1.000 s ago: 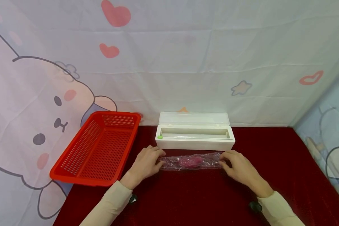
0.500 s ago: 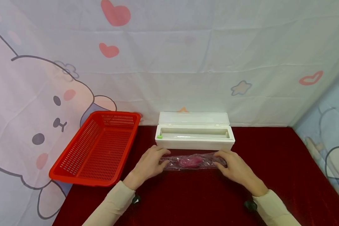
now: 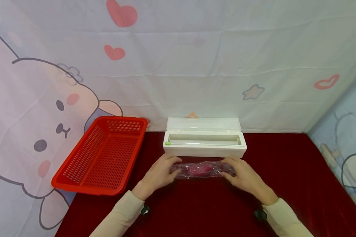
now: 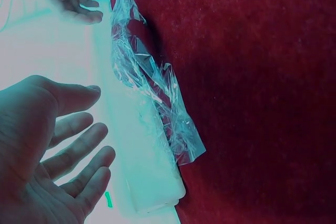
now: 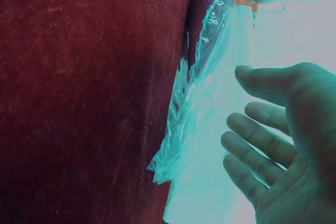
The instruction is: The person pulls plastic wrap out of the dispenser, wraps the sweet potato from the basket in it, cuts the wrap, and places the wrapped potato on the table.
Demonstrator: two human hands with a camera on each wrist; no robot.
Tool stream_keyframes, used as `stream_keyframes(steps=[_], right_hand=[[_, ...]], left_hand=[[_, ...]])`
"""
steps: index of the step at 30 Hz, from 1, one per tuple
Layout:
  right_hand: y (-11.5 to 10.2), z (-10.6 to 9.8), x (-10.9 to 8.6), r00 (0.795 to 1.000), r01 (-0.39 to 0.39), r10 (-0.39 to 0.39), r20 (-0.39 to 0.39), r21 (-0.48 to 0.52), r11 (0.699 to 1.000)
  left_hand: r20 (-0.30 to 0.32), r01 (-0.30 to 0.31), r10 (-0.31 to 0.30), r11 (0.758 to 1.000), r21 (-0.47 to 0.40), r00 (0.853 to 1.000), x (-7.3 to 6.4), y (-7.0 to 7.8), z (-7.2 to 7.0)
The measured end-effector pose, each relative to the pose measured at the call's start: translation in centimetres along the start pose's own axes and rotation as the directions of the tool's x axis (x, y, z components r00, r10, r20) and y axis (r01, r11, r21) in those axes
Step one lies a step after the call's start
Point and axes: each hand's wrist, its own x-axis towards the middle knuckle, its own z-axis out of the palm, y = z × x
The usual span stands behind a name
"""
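A strip of crumpled clear cling film (image 3: 216, 168) lies on the table with a pink oblong item (image 3: 201, 169) wrapped in it; its kind cannot be told through the film. Over the film's left end hovers my left hand (image 3: 161, 172), fingers relaxed and apart. My right hand (image 3: 245, 176) is at the other end, thumb and fingers likewise spread. Both wrist views show the fingers holding nothing, with the film (image 4: 131, 66) beyond them. Directly behind stands a white cling film dispenser (image 3: 204, 151), its lid raised and a green slide cutter (image 3: 167, 143) at the left.
To the left, a red plastic basket (image 3: 106, 158) with slotted walls rests partly beside the table's edge. Dark red cloth (image 3: 201, 207) covers the table. A printed fabric backdrop (image 3: 178, 65) hangs right behind the dispenser.
Both hands have shifted inward, the left one rightward and the right one leftward, over the film's ends. The wrapped item, dispenser and basket have stayed in place.
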Motion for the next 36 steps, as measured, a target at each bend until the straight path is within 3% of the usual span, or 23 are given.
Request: stream_keyframes(steps=[19, 27, 36], right_hand=[[-0.6, 1.3, 0.9, 0.998, 0.056, -0.056, -0.006, 0.052, 0.997], [-0.7, 1.5, 1.2, 0.999, 0.022, -0.023, 0.029, 0.041, 0.999], [-0.8, 2.0, 1.5, 0.997, -0.016, 0.015, 0.081, 0.012, 1.0]], left_hand=[[0.036, 0.018, -0.017, 0.999, -0.035, 0.999, 0.2, 0.5, 0.8], [0.055, 0.02, -0.018, 0.999, -0.033, 0.998, 0.4, 0.7, 1.3], [0.035, -0.018, 0.017, 1.0, 0.012, 0.999, 0.7, 0.7, 1.8]])
